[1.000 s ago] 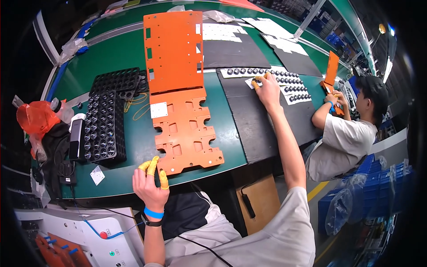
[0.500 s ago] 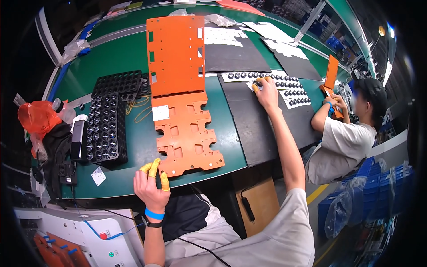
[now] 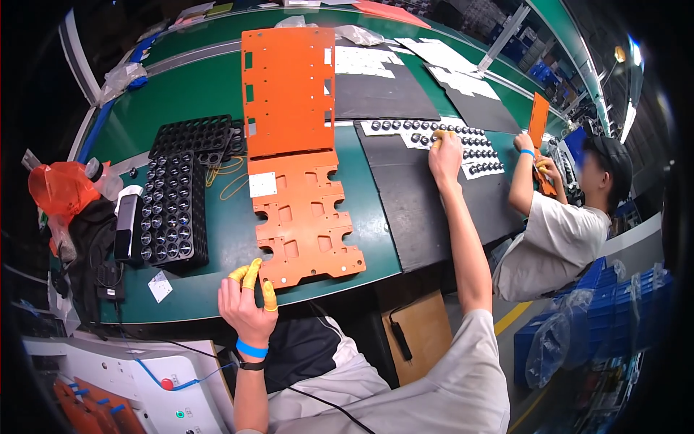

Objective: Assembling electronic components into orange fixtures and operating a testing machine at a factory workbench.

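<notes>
Fingers of the right hand (image 3: pixel 447 158) were bunched over black round parts (image 3: pixel 416 137) on white plates (image 3: pixel 407 140); whether one was pinched couldn't be told. Left hand (image 3: pixel 248 309) fingers were spread beside the orange fixture (image 3: pixel 302 235). Light touch probably needed, tight rows easily bumped.

I see the table (image 3: pixel 220 253) brightly lit, a lamp (image 3: pixel 631 105) glaring at upper right, straight edges bowing, corners black.

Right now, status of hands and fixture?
Left hand beside orange hinged fixture, lid open. Right hand at black round parts, grip unclear. White plate on base.
</notes>
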{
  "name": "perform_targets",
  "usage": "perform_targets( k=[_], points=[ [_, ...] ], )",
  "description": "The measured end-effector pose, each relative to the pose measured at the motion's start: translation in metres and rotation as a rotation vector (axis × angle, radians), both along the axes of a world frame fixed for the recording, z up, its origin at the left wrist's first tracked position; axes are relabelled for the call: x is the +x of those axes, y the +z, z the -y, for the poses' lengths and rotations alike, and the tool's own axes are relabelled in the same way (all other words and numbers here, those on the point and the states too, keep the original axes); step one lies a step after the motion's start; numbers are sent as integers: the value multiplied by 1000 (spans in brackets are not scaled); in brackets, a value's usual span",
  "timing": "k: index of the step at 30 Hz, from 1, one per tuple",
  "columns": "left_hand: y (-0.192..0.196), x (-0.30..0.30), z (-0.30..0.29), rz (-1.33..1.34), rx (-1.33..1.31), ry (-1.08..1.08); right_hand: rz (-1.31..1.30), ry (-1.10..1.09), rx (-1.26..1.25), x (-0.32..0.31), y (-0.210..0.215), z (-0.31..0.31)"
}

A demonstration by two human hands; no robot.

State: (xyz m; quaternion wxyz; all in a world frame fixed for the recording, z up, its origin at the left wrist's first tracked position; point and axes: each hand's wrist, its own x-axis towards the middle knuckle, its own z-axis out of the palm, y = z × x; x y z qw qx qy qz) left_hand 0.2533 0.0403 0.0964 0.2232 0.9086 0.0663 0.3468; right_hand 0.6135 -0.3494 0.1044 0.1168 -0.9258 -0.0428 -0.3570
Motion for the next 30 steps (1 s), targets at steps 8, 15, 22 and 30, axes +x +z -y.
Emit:
perform_targets(
  k=[8,15,22,30],
  points=[
    [4,-2,0,-32,-20,14,-122,81,-20,-4,4,-7],
    [4,-1,0,-25,-18,9,-125,60,-59,0,12,-10],
    [3,-1,1,-18,-23,8,-113,10,-83,4,11,-10],
    [1,0,-1,3,1,8,-33,209,-114,-2,16,-27]
  ],
)
